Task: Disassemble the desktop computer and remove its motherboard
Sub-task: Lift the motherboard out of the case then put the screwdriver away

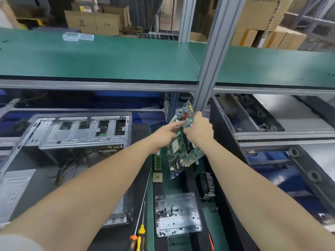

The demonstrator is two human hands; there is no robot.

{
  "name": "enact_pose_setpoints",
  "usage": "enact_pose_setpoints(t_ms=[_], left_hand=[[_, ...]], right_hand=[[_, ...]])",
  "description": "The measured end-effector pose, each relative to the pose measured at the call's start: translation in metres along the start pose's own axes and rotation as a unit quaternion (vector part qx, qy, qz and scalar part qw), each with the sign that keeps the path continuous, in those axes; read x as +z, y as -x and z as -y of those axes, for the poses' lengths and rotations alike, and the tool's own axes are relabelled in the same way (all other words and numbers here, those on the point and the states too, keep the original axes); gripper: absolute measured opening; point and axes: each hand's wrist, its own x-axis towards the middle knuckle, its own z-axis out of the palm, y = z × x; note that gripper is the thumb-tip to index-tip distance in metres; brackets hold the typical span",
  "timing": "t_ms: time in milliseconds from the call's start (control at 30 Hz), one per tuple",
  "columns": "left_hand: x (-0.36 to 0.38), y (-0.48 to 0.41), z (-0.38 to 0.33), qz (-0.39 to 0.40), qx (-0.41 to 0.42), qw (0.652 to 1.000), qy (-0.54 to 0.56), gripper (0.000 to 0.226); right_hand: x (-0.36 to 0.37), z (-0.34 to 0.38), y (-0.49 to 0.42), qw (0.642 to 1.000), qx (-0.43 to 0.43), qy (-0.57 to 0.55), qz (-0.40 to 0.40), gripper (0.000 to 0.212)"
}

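**Board free of the case, held in both hands**

The motherboard point(181, 154) was out of the case point(81, 131), held tilted in the air above the bench point(167, 189), probably to keep it from catching on anything. The right hand point(198, 129) gripped its upper part, fingers curled near the heatsink point(187, 123). The left hand point(163, 136) touched the left edge with fairly straight fingers, apparently steadying it.

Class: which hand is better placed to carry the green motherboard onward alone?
Right, probably. The right hand grips the green motherboard with curled fingers; the left hand only touches its edge with straight fingers.
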Motion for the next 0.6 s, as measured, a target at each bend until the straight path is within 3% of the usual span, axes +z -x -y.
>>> enact_pose_setpoints(t_ms=[600], left_hand=[[0.020,-0.025,0.046,0.060,-0.047,0.987,-0.143,0.075]], right_hand=[[0.074,-0.034,-0.005,0.994,0.082,-0.038,0.064,0.042]])
